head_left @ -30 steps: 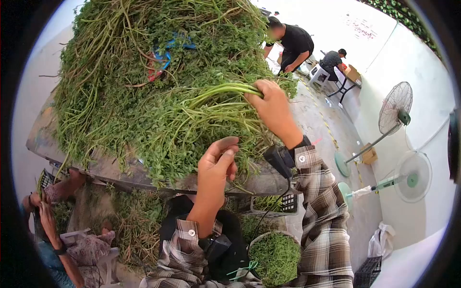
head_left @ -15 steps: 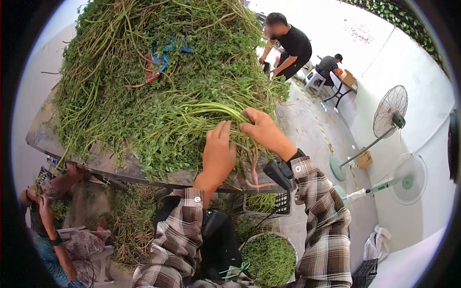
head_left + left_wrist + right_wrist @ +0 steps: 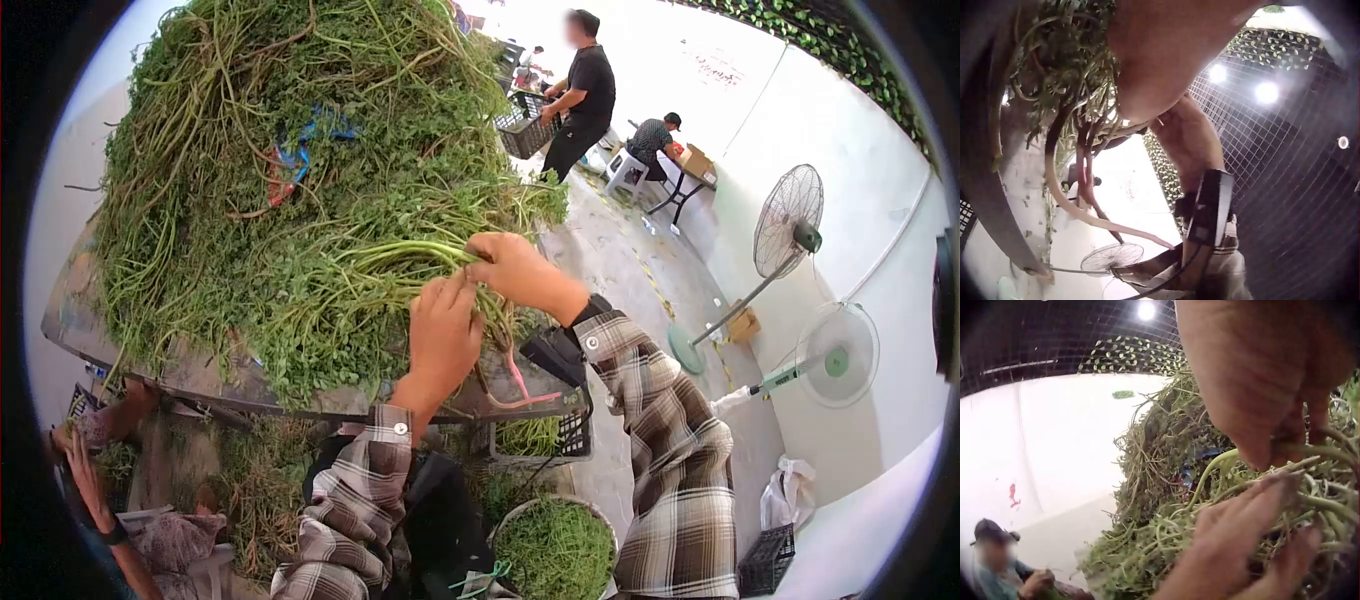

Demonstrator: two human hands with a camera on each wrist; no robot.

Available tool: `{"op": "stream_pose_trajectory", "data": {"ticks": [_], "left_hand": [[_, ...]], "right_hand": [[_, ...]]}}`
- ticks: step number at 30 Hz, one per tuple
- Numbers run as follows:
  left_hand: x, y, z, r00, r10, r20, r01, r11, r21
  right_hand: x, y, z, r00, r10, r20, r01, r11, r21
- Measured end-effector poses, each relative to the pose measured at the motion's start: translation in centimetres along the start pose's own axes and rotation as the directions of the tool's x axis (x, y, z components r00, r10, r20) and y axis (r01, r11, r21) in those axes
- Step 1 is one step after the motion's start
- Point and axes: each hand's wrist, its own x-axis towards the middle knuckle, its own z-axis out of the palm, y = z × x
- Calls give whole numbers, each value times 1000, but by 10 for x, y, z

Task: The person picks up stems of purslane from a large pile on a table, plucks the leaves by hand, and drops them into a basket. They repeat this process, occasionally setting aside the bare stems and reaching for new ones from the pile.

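A bunch of leafy green stems (image 3: 400, 255) lies over the front of a large heap of greens (image 3: 230, 190). My right hand (image 3: 522, 275) grips these stems near their lower ends, thumb and fingers bent round them. Close beside it, my left hand (image 3: 445, 330) pinches among the same stems, its fingertips near the right thumb. In the right wrist view the left hand (image 3: 1229, 540) has fingers and thumb around the stalks. Long pinkish-brown stem ends (image 3: 515, 380) hang below the hands at the table edge.
The heap covers a dark table (image 3: 200, 375). Below stand a black crate (image 3: 575, 435) and a round basket (image 3: 608, 515) of greens. A person (image 3: 590, 90) carries a crate (image 3: 525, 125). Two standing fans (image 3: 790, 225) are at right. Another person's hands (image 3: 85, 460) show lower left.
My left hand has moved up from below the bunch to the stems beside my right hand. The right hand came lower with the stems. The standing person has straightened, carrying a crate.
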Motion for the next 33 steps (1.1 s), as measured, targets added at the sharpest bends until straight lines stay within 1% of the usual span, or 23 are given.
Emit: {"op": "stream_pose_trajectory", "data": {"ticks": [1,3,4,5,7,8,9,10,11,13,14,16,17,18,19,21,22,23,25,29,31,32,33], "left_hand": [[1,-1,7,1000,4,-7,-4,1000,-1],[3,-3,19,998,65,-15,-63,994,89],[4,-6,22,997,81,1,-81,996,43],[2,-9,25,997,70,9,-71,997,40],[0,-18,31,990,58,131,-79,983,165],[-2,-22,33,989,53,136,-75,983,165],[-2,-25,35,985,8,170,-30,991,128],[-2,-27,35,978,-34,206,15,996,93],[-3,-29,36,978,-32,208,13,995,95],[-3,-32,33,945,-80,319,55,995,87],[-2,-34,31,947,-75,313,49,995,92],[-2,-37,30,918,-106,383,106,994,19],[-1,-38,30,920,-105,379,105,994,20],[-1,-39,30,914,-117,388,134,991,-19],[-1,-40,30,908,-128,398,163,985,-56],[0,-42,28,909,-128,397,176,981,-86],[0,-42,27,908,-125,400,186,975,-117],[0,-42,27,908,-126,399,187,975,-118],[0,-43,27,919,-153,363,233,954,-188],[2,-48,28,922,-165,350,255,939,-230],[1,-48,28,917,-188,352,278,933,-229],[0,-47,28,915,-189,356,282,931,-232],[1,-48,28,916,-192,353,287,927,-240]], "right_hand": [[1,-3,0,1000,-4,-3,4,1000,-7],[4,-6,0,996,93,7,-94,988,120],[3,-4,5,990,134,38,-139,953,268],[3,-3,7,989,140,48,-148,951,273],[5,-8,8,990,142,22,-144,978,152],[5,-9,8,988,150,21,-152,976,159],[5,-7,8,988,151,20,-153,975,161],[3,-6,7,991,129,-35,-123,981,149],[2,-5,7,990,106,-92,-93,986,136],[-1,-3,1,987,101,-127,-85,989,123],[0,-2,-3,982,92,-162,-75,992,105],[2,2,-10,978,107,-180,-87,990,112],[2,5,-13,973,129,-190,-108,987,120],[5,6,-15,966,120,-228,-91,987,134],[6,6,-18,967,118,-226,-89,987,133],[10,5,-24,963,124,-239,-98,988,118],[13,8,-25,960,130,-249,-96,985,143],[15,9,-26,960,129,-248,-95,985,143],[17,8,-29,955,159,-250,-123,980,154],[24,5,-41,952,183,-246,-140,973,182],[26,0,-50,932,278,-232,-186,917,352],[28,2,-51,939,233,-253,-152,941,303],[29,2,-55,939,239,-248,-159,939,304]]}}
